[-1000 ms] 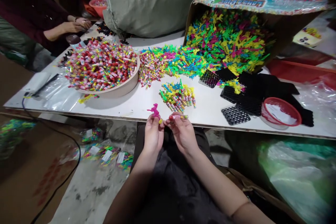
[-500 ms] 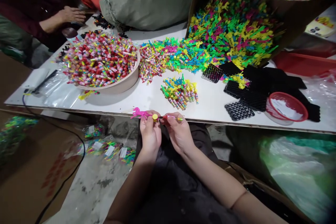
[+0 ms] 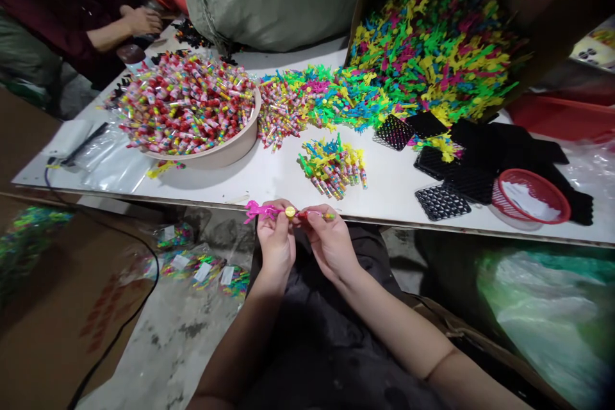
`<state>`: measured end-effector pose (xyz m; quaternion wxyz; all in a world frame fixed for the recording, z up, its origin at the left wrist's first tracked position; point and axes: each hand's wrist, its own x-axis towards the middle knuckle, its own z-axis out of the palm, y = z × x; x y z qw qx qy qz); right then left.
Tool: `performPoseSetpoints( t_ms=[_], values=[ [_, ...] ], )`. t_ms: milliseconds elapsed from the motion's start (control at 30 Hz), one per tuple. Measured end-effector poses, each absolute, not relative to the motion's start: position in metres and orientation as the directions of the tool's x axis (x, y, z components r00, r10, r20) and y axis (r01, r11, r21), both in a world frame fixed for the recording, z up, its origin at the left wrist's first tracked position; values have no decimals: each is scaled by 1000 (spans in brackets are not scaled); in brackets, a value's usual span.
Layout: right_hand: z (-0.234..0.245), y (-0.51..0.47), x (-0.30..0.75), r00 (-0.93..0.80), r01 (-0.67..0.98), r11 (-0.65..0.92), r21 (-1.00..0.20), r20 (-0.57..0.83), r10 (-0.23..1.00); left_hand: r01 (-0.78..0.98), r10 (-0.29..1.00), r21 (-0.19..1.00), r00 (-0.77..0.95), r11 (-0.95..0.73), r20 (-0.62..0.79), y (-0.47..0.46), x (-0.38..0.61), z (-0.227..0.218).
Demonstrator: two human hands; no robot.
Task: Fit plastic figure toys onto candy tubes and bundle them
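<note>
Over the table's front edge, my left hand [image 3: 277, 245] pinches a bright pink plastic toy figure [image 3: 259, 211] that points left. A round yellow disc [image 3: 289, 212] sits by the left fingertips. My right hand [image 3: 332, 242] is closed on a small candy-filled tube [image 3: 329, 216] with a red end, which faces the disc. The two hands' fingertips nearly meet; whether the tube and the figure are joined is hidden. Just beyond the hands lies a small heap of toy figures with tubes attached [image 3: 335, 170].
A pale basin [image 3: 235, 150] heaped with tubes stands left. Loose tubes and figures [image 3: 343, 99] spread behind, before a tipped carton of figures [image 3: 432, 57]. Black perforated trays [image 3: 442, 202] and a red basket [image 3: 531, 195] lie right. A co-worker's hand [image 3: 141, 20] is at far left.
The whole view has shifted slightly. Both hands keep their grips with fingertips close together, the tube end against or near the disc. The co-worker's hand has changed its pose a little.
</note>
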<state>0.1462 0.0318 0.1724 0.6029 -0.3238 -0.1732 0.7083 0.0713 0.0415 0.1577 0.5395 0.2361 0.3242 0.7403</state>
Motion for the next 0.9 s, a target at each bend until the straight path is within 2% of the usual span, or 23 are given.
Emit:
performPoseSetpoints(
  t_ms=[333, 533, 800, 900],
  values=[
    [172, 31, 148, -56, -729, -227, -646, -275, 960, -671, 926, 718, -364, -186, -100, 41, 75, 159],
    [174, 31, 149, -52, -722, -233, -651, -285, 957, -627, 922, 751, -383, -209, -64, 40, 77, 158],
    [169, 30, 150, 52, -674, -150, -724, -249, 967, -401, 901, 873, -424, -276, 90, 39, 75, 149],
    [165, 30, 151, 115, -650, -115, -751, -247, 962, -404, 923, 886, -379, -226, 62, 37, 76, 148]
  ],
)
